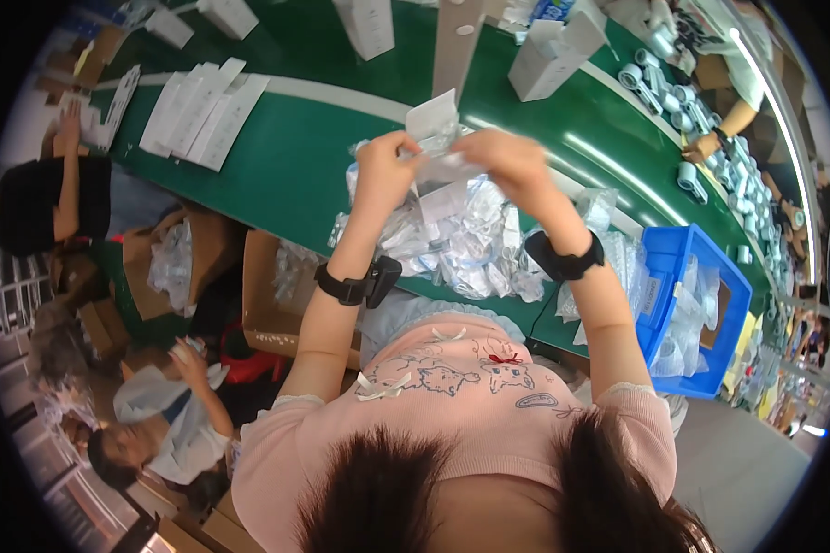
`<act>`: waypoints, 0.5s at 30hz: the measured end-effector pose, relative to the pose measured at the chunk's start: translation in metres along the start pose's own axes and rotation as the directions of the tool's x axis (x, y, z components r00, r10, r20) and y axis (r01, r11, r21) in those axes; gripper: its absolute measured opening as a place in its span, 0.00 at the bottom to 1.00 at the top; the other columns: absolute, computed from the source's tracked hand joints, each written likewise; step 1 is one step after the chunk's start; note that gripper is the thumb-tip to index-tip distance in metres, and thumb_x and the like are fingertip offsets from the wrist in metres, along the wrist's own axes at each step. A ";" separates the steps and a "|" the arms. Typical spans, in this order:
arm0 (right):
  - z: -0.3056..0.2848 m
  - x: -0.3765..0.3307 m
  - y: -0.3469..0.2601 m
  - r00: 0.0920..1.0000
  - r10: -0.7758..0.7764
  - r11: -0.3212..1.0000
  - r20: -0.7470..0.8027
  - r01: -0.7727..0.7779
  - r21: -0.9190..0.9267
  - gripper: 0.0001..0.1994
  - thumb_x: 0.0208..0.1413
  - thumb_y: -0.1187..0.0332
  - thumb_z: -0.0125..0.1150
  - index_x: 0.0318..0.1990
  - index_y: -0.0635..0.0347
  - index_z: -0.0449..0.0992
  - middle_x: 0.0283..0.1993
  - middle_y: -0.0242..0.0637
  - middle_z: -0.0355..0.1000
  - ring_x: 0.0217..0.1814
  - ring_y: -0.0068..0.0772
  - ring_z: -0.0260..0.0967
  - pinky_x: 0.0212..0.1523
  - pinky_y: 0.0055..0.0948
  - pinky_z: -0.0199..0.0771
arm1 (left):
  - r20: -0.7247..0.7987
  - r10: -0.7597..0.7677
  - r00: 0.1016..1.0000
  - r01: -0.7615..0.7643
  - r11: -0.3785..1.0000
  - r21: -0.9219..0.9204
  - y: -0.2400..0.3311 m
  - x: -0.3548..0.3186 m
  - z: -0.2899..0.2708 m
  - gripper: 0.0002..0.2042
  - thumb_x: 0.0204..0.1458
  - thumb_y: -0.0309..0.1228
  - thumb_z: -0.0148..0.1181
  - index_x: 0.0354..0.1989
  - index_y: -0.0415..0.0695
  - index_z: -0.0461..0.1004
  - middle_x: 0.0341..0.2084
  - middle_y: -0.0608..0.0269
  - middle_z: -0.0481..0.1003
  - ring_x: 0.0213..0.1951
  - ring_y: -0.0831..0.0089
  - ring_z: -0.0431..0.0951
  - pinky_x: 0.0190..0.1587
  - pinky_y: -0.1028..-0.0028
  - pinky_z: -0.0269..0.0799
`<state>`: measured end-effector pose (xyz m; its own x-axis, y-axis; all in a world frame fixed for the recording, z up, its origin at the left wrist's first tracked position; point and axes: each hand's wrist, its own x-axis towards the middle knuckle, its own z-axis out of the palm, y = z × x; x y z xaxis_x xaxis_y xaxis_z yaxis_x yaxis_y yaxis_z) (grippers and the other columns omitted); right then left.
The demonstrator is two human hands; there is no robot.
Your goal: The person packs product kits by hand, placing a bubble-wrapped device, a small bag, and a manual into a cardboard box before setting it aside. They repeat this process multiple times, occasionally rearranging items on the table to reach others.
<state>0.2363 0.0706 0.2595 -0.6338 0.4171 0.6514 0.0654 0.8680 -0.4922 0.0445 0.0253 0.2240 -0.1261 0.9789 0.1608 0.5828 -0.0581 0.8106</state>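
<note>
Over the green table (290, 189), both my hands are at a small white carton (431, 115) whose flap stands up. My left hand (385, 169) is closed, with thumb and fingers pinched at the carton's left edge. On its other side my right hand (512, 166) is bent toward the carton, its fingers smeared by motion, so their grip is unclear. Right below my hands lies a heap of small clear plastic bags (461, 244) with white contents. The carton's inside is mostly hidden by my fingers.
Flat white cartons (203, 115) lie at left; upright white boxes (546, 64) stand on the green belt beyond. A blue crate (654, 304) of clear bags sits at right. White handheld devices (691, 184) line the far right, near another person's hand (702, 147). Cardboard boxes (272, 313) stand lower left.
</note>
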 end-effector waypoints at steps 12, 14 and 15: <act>0.027 0.009 -0.006 0.899 -0.029 0.960 0.436 0.146 -0.237 0.16 0.37 0.69 0.55 0.39 0.58 0.72 0.44 0.34 0.66 0.48 0.40 0.59 0.52 0.44 0.55 | -0.141 0.064 0.988 -0.056 0.997 0.059 -0.022 0.005 0.007 0.06 0.40 0.26 0.59 0.22 0.38 0.71 0.14 0.59 0.70 0.15 0.77 0.64 0.19 0.76 0.59; 0.004 0.017 -0.004 0.947 -0.055 0.980 0.316 0.112 -0.165 0.17 0.38 0.71 0.54 0.41 0.57 0.71 0.43 0.34 0.67 0.48 0.40 0.60 0.52 0.43 0.56 | -0.089 -0.046 0.995 0.040 0.997 -0.063 -0.020 0.006 0.004 0.06 0.41 0.28 0.59 0.23 0.38 0.70 0.15 0.60 0.68 0.16 0.76 0.64 0.20 0.76 0.58; -0.010 0.022 0.008 0.976 -0.084 0.993 0.201 0.100 -0.070 0.18 0.39 0.73 0.53 0.42 0.57 0.71 0.43 0.34 0.68 0.48 0.41 0.61 0.52 0.42 0.57 | -0.091 -0.036 0.995 0.031 0.998 -0.057 -0.021 0.008 0.003 0.06 0.41 0.28 0.59 0.23 0.38 0.70 0.15 0.60 0.68 0.16 0.76 0.64 0.20 0.76 0.58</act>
<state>0.2304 0.0897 0.2759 -0.7788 0.2803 0.5612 0.0559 0.9221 -0.3829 0.0332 0.0344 0.2063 -0.2194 0.9584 0.1824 0.5315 -0.0393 0.8461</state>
